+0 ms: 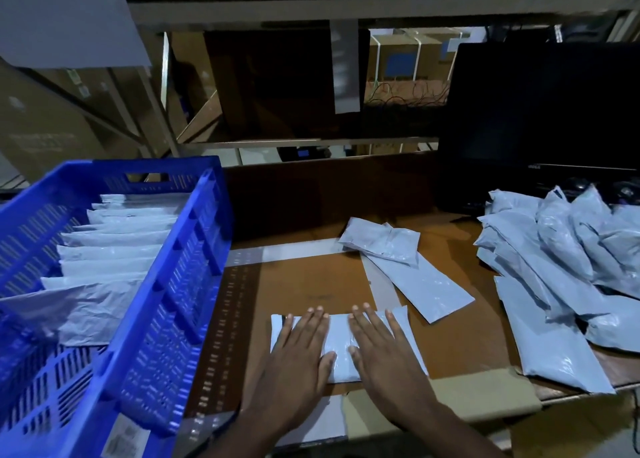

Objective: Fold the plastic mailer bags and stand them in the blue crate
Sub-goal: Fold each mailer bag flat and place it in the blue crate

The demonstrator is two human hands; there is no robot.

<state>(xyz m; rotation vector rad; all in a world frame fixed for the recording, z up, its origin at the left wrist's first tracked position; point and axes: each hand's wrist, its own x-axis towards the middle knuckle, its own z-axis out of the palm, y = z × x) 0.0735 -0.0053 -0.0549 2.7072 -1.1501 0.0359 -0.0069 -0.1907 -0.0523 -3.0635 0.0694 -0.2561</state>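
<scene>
1. Left hand [300, 350] and right hand [382, 348] lie flat, fingers straight, pressing the folded pale-grey plastic mailer bag [341, 347].
2. Left of them, the blue slotted plastic crate [173, 284] holds a row of upright folded mailers [110, 250].

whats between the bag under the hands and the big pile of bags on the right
In the head view, one long flat mailer bag lies slantwise between the pressed bag and the pile; otherwise bare brown cardboard.

The crate [194, 250] is bright blue with slotted, grid-like walls, and the folded mailers [110, 250] standing in it look pale grey-white. The loose mailer bags [554, 267] are plain light grey-blue and glossy. The surface [311, 277] is brown cardboard; the monitor [540, 118] is black.
</scene>
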